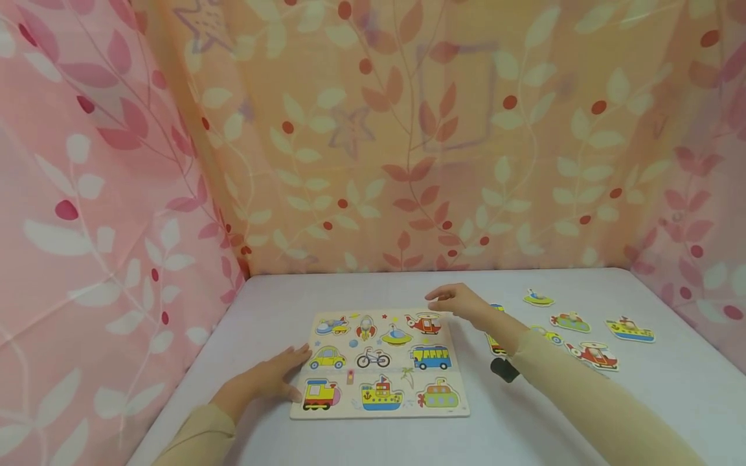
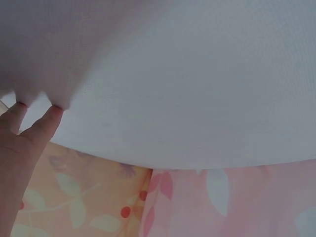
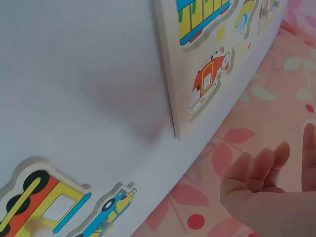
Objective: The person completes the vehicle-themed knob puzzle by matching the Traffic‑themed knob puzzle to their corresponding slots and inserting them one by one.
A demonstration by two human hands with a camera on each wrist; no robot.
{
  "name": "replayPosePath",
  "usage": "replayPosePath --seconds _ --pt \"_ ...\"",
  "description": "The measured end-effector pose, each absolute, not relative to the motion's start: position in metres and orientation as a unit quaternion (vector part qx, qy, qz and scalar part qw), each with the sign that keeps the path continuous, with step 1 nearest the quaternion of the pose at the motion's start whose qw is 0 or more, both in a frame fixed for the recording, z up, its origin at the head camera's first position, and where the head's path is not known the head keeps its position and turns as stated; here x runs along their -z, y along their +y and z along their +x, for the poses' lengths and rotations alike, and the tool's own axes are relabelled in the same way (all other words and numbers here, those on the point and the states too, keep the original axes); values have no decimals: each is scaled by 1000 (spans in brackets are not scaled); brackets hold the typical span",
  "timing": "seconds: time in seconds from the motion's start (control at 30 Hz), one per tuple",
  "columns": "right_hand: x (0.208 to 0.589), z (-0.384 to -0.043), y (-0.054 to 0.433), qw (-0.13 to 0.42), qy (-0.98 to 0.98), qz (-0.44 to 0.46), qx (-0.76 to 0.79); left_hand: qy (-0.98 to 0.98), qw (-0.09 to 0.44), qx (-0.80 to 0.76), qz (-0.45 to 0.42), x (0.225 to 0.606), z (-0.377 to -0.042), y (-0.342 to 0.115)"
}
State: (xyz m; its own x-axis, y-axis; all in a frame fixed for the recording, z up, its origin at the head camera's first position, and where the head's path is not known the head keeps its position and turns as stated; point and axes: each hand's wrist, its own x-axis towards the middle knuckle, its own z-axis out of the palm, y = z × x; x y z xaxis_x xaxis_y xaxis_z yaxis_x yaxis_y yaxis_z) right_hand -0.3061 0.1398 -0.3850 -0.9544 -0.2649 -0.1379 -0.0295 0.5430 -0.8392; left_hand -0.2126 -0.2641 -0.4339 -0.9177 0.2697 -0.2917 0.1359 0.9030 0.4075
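Observation:
A wooden puzzle board [image 1: 396, 382] printed with vehicles lies flat on the table. My left hand [image 1: 271, 377] rests at its left edge, fingers spread; two of its fingertips [image 2: 58, 107] touch the white surface in the left wrist view. Over the board's far right corner is my right hand [image 1: 463, 303], loosely bent and holding nothing. The helicopter picture [image 1: 424, 324] is just below it. In the right wrist view, that hand [image 3: 261, 192] appears at the lower right, beyond the board's edge [image 3: 170, 89].
Loose puzzle pieces lie right of the board: a flying saucer [image 1: 539, 298], submarine [image 1: 570, 321], ship [image 1: 631, 329], helicopter [image 1: 596, 356], train [image 3: 52, 197] and bus [image 3: 106, 212]. My right forearm partly covers several. A dark object [image 1: 504, 370] shows under the right wrist. Patterned curtains [image 1: 373, 194] enclose the table.

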Motion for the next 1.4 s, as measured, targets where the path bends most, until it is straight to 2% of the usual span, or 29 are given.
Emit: replayPosePath --seconds 0.37,1.4 --pt "378 -296 171 109 880 -108 449 960 173 -190 110 430 -210 -262" --pt "381 -289 236 94 891 -66 439 960 172 -195 106 431 -211 -264"
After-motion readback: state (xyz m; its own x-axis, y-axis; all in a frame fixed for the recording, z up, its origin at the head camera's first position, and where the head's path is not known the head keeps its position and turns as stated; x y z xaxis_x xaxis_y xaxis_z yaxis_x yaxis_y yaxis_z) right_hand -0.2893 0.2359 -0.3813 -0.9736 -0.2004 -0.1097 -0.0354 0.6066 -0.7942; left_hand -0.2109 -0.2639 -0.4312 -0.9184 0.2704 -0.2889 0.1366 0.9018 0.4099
